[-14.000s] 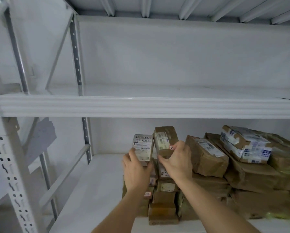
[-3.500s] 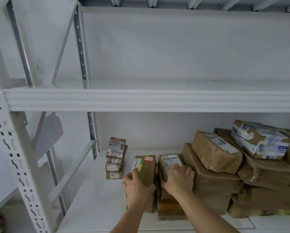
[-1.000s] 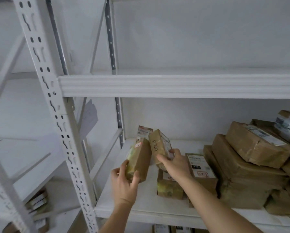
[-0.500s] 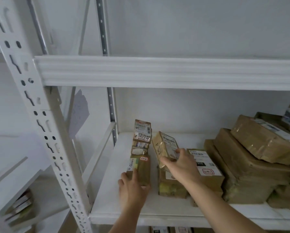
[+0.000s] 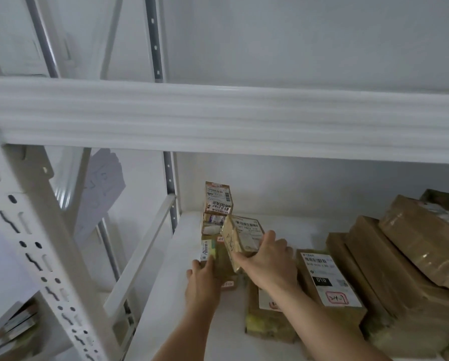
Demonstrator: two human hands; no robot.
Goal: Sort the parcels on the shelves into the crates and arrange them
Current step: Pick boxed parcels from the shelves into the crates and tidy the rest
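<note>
Right hand grips a tilted small parcel; left hand clasps an upright parcel on the shelf.

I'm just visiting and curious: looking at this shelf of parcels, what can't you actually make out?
- Head view: small brown taped parcel in the right hand: label print blurred.
- Brown upright parcel under the left hand: lower part hidden by the hand.
- Large brown cardboard boxes: cut off by the right edge.
- Crates: none in view.

White metal shelving, pale wall
</note>
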